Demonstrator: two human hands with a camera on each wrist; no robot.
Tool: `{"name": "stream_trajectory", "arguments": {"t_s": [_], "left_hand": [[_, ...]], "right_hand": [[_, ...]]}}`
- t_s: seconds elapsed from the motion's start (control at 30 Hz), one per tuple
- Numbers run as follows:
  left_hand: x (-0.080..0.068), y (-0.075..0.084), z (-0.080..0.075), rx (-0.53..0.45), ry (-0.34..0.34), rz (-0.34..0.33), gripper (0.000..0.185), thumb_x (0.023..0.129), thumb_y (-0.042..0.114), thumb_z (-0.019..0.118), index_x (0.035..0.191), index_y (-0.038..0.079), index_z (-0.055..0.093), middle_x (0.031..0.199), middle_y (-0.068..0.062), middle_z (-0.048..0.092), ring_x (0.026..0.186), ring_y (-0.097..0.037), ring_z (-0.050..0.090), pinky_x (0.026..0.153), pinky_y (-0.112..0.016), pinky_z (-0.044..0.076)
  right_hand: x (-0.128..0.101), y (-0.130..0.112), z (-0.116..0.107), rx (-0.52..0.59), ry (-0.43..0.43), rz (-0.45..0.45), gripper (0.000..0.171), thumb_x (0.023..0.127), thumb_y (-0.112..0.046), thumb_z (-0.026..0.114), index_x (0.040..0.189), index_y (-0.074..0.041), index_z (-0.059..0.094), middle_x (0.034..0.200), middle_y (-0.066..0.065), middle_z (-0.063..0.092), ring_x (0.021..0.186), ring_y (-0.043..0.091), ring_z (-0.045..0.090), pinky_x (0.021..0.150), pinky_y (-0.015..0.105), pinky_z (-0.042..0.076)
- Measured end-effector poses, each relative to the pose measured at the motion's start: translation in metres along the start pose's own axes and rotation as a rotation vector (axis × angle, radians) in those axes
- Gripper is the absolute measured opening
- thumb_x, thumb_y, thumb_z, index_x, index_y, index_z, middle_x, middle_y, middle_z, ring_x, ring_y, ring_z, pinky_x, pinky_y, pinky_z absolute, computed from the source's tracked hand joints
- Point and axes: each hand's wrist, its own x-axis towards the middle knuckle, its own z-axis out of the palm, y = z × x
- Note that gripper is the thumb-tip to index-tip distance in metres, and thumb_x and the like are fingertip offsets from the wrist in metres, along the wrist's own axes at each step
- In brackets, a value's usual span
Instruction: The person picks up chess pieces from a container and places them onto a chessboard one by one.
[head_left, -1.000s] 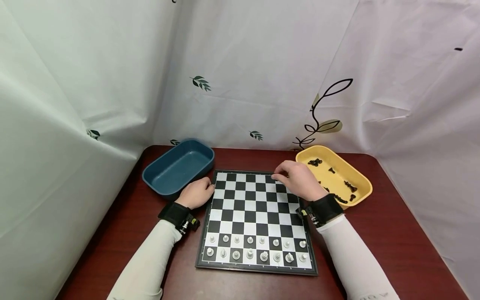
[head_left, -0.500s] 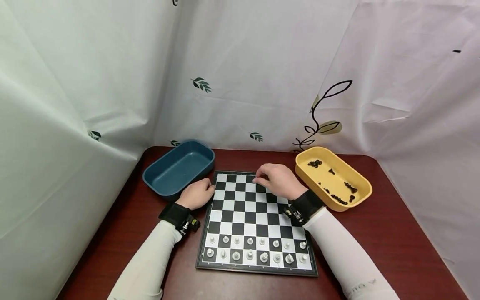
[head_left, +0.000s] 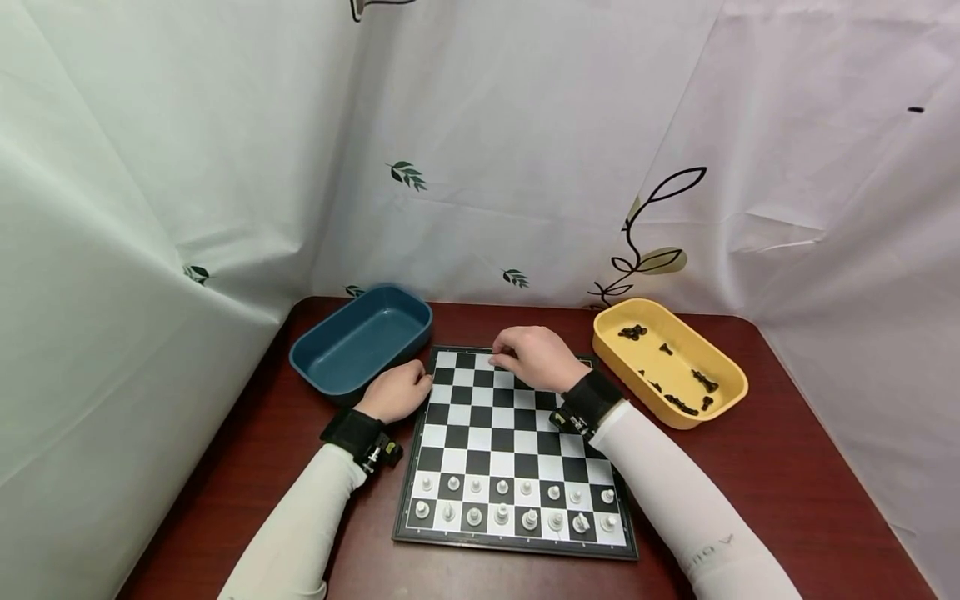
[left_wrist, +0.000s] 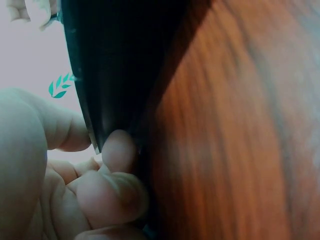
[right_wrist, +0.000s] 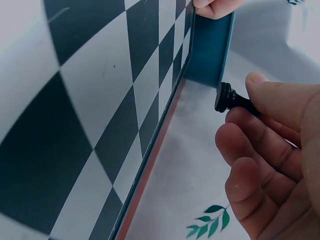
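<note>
Right hand [head_left: 534, 358]: pinches a small black chess piece [right_wrist: 231, 98] in its fingertips, up over the far row of the chessboard [head_left: 517, 442]
Left hand [head_left: 395, 392]: curled fingers hold the board's left edge, near the blue tray [head_left: 360, 337]
White pieces [head_left: 513, 504]: stand in the two near rows
Yellow tray [head_left: 670, 360]: holds more black pieces
</note>
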Motion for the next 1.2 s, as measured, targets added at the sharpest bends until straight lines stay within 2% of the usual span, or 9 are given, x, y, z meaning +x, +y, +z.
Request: {"name": "stream_trajectory", "arguments": {"t_s": [0.33, 0.57, 0.77, 1.2], "left_hand": [[0.001, 0.001, 0.0, 0.001, 0.001, -0.005, 0.028, 0.114, 0.033, 0.056, 0.093, 0.015, 0.064, 0.079, -0.004, 0.058, 0.068, -0.023, 0.056, 0.069, -0.04, 0.044], [0.002, 0.001, -0.001, -0.006, -0.003, -0.016, 0.03, 0.114, 0.034, 0.054, 0.093, 0.015, 0.063, 0.079, -0.005, 0.058, 0.067, -0.024, 0.056, 0.068, -0.04, 0.043], [0.002, -0.001, 0.001, -0.007, -0.007, -0.016, 0.03, 0.115, 0.033, 0.054, 0.093, 0.015, 0.064, 0.079, -0.005, 0.058, 0.068, -0.024, 0.056, 0.068, -0.04, 0.043], [-0.001, 0.001, 0.0, -0.013, -0.01, -0.016, 0.029, 0.114, 0.032, 0.054, 0.093, 0.014, 0.063, 0.079, -0.006, 0.057, 0.068, -0.024, 0.056, 0.069, -0.04, 0.043]], "right_hand": [[0.02, -0.004, 0.01, 0.032, -0.046, -0.004, 0.01, 0.104, -0.023, 0.082, 0.109, -0.015, 0.081, 0.1, -0.003, 0.077, 0.085, 0.012, 0.067, 0.082, 0.035, 0.055], [0.038, -0.013, 0.018, 0.036, -0.079, -0.047, 0.009, 0.104, -0.023, 0.081, 0.11, -0.016, 0.08, 0.102, -0.002, 0.077, 0.085, 0.013, 0.067, 0.081, 0.034, 0.054], [0.053, -0.017, 0.028, -0.002, -0.125, -0.063, 0.01, 0.106, -0.024, 0.08, 0.111, -0.016, 0.081, 0.106, -0.001, 0.078, 0.09, 0.015, 0.07, 0.084, 0.034, 0.055], [0.07, -0.025, 0.038, -0.046, -0.157, -0.087, 0.013, 0.106, -0.022, 0.079, 0.114, -0.012, 0.081, 0.11, 0.002, 0.08, 0.097, 0.019, 0.074, 0.09, 0.037, 0.058]]}}
